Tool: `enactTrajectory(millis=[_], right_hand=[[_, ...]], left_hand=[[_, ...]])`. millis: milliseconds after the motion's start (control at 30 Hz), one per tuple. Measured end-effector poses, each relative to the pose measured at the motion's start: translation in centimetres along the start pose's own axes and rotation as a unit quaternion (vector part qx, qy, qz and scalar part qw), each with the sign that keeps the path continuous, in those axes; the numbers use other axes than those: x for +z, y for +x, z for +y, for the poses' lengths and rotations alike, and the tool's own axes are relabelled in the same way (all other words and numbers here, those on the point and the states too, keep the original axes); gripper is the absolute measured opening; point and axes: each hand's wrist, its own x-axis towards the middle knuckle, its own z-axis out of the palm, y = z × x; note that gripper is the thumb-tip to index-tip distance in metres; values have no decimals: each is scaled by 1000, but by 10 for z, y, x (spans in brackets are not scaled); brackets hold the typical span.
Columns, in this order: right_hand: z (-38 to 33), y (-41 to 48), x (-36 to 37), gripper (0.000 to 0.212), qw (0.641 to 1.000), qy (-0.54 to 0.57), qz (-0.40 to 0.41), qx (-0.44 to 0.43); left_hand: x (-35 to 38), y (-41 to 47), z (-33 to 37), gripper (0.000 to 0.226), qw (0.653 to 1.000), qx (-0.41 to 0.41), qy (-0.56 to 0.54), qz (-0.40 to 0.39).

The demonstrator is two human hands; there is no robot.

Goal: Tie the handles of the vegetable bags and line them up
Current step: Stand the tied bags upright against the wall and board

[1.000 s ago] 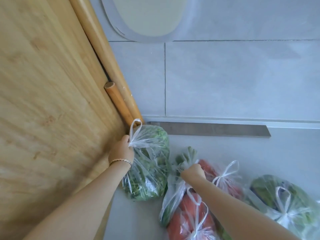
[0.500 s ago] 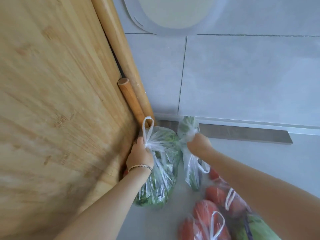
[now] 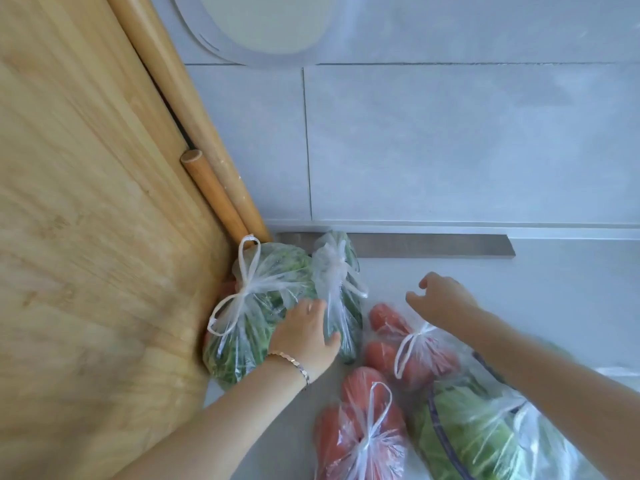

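Hands: left [image 3: 304,336] flat on bags, right [image 3: 445,299] spread.

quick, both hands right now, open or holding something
Left hand: open, palm resting against the two green bags.
Right hand: open, holding nothing.

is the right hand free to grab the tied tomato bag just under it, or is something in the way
Probably yes: the right hand hovers open and empty just above the tomato bag, and its knotted handles face up with nothing covering them.
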Motion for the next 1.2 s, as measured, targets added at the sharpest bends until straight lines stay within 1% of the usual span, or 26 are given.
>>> enactTrajectory(millis=[33, 67, 100, 133, 167, 233, 267, 300, 367, 400, 467, 500, 567, 667, 733, 833, 933, 1033, 1100, 1200], right_hand=[[14, -5, 2, 53, 999, -25, -15, 19], [28, -10, 7, 58, 998, -35, -30, 34], [36, -14, 15, 64, 998, -35, -39, 39], [45, -17, 25, 72, 998, -23, -46, 39], [47, -18, 36, 82, 998, -1, -46, 32], [51, -11, 57, 102, 997, 44, -46, 34], [53, -5, 68, 105, 997, 57, -49, 36], [50, 2, 77, 100, 996, 62, -55, 33], [48, 6, 87, 68, 995, 70, -74, 18], [43, 1, 87, 56, 995, 74, -72, 6], [37, -9, 84, 46, 995, 86, -45, -8], [37, -13, 81, 42, 995, 93, -25, -12], [43, -16, 72, 37, 994, 112, 1, -13], [59, -16, 56, 24, 991, 133, 20, -27], [68, -15, 49, 28, 989, 140, 31, -42], [79, -14, 40, 33, 983, 169, 45, -56], [83, -6, 29, 36, 975, 199, 79, -56], [75, 10, 10, 38, 960, 247, 108, -71], [62, 27, -6, 37, 958, 246, 113, -91], [42, 51, -24, 38, 960, 235, 113, -102]], left_hand=[[6, -9, 13, 47, 993, -16, -3, -118], [12, -18, 27, 57, 975, -36, -4, -218], [21, -25, 36, 67, 956, -49, 18, -287], [31, -32, 47, 73, 943, -50, 54, -324], [42, -36, 53, 75, 939, -47, 93, -329], [63, -44, 62, 73, 944, -46, 138, -296], [71, -49, 67, 71, 947, -54, 143, -284], [77, -50, 69, 69, 948, -62, 144, -278], [83, -54, 74, 60, 947, -84, 126, -283], [83, -54, 74, 51, 949, -92, 107, -282], [82, -54, 70, 35, 954, -101, 59, -276], [81, -55, 68, 32, 956, -106, 35, -270], [81, -60, 64, 33, 962, -115, -1, -247], [79, -68, 65, 34, 971, -102, -7, -215], [73, -69, 68, 32, 978, -86, -4, -191], [60, -62, 71, 24, 985, -80, -64, -137], [50, -50, 80, 35, 986, -67, -122, -94], [38, -34, 95, 35, 988, -26, -147, -49], [31, -19, 104, 35, 988, -5, -149, -39], [26, -1, 111, 34, 985, -19, -162, -54]])
